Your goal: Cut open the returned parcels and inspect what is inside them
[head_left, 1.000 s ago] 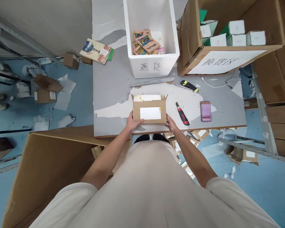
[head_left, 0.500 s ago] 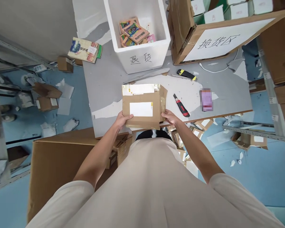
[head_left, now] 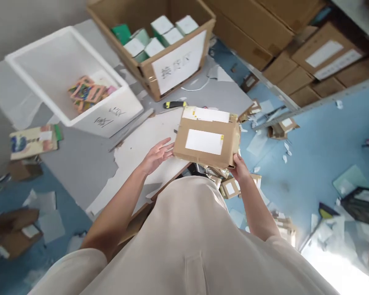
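Carton (head_left: 206, 124) with a white label (head_left: 204, 141) on its upper face is positioned over the near right part of the table (head_left: 76, 170), gripped at its near right corner by the right hand (head_left: 241, 168), whose fingers are closed on that corner. The left hand (head_left: 155, 157) is spread wide just beside the carton's left side, fingers extended and grasping nothing; fingertip contact cannot be determined. A yellow-and-black cutter (head_left: 174, 104) lies near the carton's far left corner, with a white foam box (head_left: 119, 119) farther left.
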Demonstrator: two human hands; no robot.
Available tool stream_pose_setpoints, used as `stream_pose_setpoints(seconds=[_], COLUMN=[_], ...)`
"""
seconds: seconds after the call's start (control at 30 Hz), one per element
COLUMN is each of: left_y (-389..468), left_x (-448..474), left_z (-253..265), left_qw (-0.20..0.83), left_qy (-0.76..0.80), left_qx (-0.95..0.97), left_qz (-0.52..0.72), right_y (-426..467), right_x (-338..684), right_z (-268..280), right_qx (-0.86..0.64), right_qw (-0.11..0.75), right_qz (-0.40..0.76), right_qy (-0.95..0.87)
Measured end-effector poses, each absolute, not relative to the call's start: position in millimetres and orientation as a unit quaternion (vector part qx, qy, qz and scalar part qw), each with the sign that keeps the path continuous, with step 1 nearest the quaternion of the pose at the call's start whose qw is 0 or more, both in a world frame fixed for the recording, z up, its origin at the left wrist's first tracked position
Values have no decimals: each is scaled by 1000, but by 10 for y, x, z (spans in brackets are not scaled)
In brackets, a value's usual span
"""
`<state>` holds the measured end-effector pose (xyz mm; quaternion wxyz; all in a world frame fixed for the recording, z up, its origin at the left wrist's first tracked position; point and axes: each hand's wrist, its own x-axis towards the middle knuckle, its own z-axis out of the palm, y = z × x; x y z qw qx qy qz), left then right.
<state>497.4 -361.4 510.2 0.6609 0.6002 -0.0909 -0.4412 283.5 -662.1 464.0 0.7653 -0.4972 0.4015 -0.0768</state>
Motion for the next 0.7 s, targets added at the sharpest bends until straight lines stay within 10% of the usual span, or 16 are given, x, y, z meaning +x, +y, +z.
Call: stream_pose_setpoints(seconds=[0.3,0.7], left_y=[-4815,-4434], left_x=[5073,5126], left_z=[4587,4395], left_qw=[442,454], left_qy=[-159,-78], left_qx=[764,797], left_qz=[-441,-391], right_y=[-6491,-6991], right_x=[1274,1757], right_z=[3946,3666], right_qx=[-285,-358], right_qw=[700,685], right_qz=[-302,-131], right_qy=[581,620])
